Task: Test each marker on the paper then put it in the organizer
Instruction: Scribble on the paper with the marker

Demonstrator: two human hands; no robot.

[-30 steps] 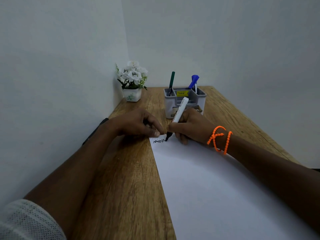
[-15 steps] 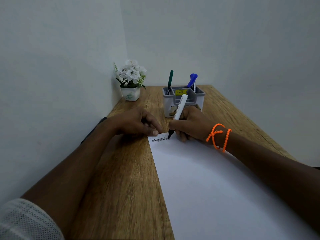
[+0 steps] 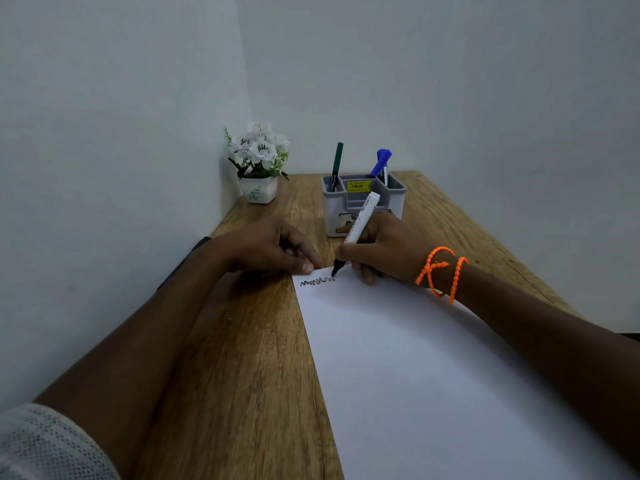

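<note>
Lengthened since half a second ago: black zigzag on paper, top corner. Right hand, grip clenched round white marker, nib down, testing ink. Left hand fingertips pin the sheet, likely holding a cap. Organizer just beyond. Wooden surface, bare corner walls, potted flowers.

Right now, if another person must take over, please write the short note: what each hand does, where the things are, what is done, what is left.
Right hand grips the white marker, tip on the paper.
Left hand holds the paper's corner down; its fingers look curled, perhaps round something small.
Done: black zigzag drawn; green marker and blue marker stand in the organizer.
Left: put the white marker in the organizer.
</note>
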